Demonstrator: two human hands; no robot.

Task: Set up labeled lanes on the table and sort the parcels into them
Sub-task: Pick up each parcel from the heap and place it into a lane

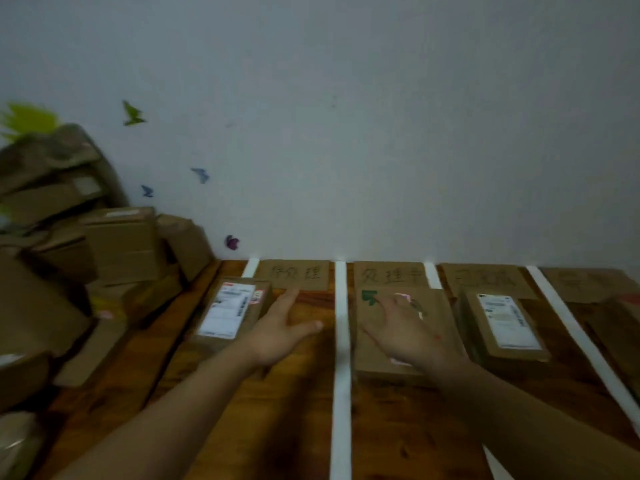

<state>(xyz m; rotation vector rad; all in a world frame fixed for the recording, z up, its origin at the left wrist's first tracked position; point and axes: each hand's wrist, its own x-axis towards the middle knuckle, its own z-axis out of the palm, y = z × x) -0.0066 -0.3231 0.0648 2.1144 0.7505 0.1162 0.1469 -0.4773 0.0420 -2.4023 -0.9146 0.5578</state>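
Two hands out, both with fingers spread. My right hand (401, 327) lies flat on the second-lane parcel (441, 327), whose long side runs near to far. My left hand (284, 329) hovers just right of the first-lane parcel (228, 313).

first cardboard sign (294, 274): 待处理 | second cardboard sign (391, 274): 处理中 | third sign (485, 280): unreadable

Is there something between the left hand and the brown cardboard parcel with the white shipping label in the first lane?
Nothing visible. The left hand is open just right of the brown cardboard parcel with the white shipping label, in the same lane; only bare wooden table shows near them.
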